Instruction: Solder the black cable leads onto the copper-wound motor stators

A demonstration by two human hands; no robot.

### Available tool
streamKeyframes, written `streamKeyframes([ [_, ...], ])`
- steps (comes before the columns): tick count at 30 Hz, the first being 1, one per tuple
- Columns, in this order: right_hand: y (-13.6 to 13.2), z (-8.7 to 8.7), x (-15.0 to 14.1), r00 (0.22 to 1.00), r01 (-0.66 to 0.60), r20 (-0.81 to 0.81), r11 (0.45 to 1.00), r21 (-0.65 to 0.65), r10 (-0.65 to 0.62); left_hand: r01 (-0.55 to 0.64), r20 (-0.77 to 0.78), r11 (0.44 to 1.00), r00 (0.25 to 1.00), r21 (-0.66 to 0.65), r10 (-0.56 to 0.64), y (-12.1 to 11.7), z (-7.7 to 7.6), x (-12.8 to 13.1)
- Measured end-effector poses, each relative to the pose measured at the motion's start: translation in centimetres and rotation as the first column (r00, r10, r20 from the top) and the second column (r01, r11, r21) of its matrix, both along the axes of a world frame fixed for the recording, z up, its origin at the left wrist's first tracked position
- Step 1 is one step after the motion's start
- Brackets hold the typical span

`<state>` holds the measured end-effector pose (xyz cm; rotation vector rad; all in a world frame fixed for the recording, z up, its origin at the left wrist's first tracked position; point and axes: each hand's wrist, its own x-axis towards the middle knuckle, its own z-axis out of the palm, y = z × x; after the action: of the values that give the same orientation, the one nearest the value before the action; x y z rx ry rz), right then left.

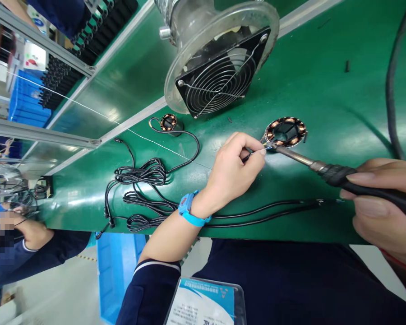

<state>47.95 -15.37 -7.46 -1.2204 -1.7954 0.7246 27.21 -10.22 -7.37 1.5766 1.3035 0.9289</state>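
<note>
Item, my left hand (235, 169): fingers pinched together on thin black wire leads (253, 154), held to the left rim of a round copper-wound stator ring (285, 131) lying on the green bench mat (325, 90). Blue wrist strap (191, 209) on that wrist.

Item, my right hand (380, 212): closed around the black handle of a metal-tipped soldering iron (328, 169), tip touching the ring's left rim beside the leads.

Item: black-framed extraction fan with wire grille (219, 76), far of the ring. Smaller copper-wound stator (168, 122) to the left. Coiled black cable bundles (142, 194) near left. Another person's hand (34, 232) at the far-left edge.
</note>
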Motion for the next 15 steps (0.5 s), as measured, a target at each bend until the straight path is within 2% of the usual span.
streamKeyframes([
  [3, -0.2, 0.0, -0.2, 1.000, -0.022, 0.014, 0.999, 0.028, 0.022, -0.004, -0.009, 1.000, 1.000, -0.002, 0.004, 0.0, 0.1, 0.0],
  [9, -0.6, -0.3, -0.2, 0.997, 0.045, 0.052, 0.998, 0.052, -0.048, -0.016, 0.013, 1.000, 1.000, -0.007, 0.016, 0.0, 0.2, 0.1],
  [11, -0.5, -0.3, -0.2, 0.998, 0.018, 0.053, 0.998, 0.063, -0.022, -0.016, 0.018, 1.000, 1.000, -0.003, 0.017, 0.0, 0.2, 0.1],
  [13, -0.5, -0.5, 0.0, 0.999, -0.013, 0.040, 0.999, 0.043, 0.011, -0.018, 0.021, 1.000, 1.000, -0.002, 0.018, 0.0, 0.3, 0.1],
  [15, -0.5, -1.0, 0.5, 0.997, 0.018, 0.070, 1.000, -0.013, -0.017, -0.021, 0.021, 1.000, 1.000, -0.002, 0.021, 0.0, 0.3, 0.2],
])
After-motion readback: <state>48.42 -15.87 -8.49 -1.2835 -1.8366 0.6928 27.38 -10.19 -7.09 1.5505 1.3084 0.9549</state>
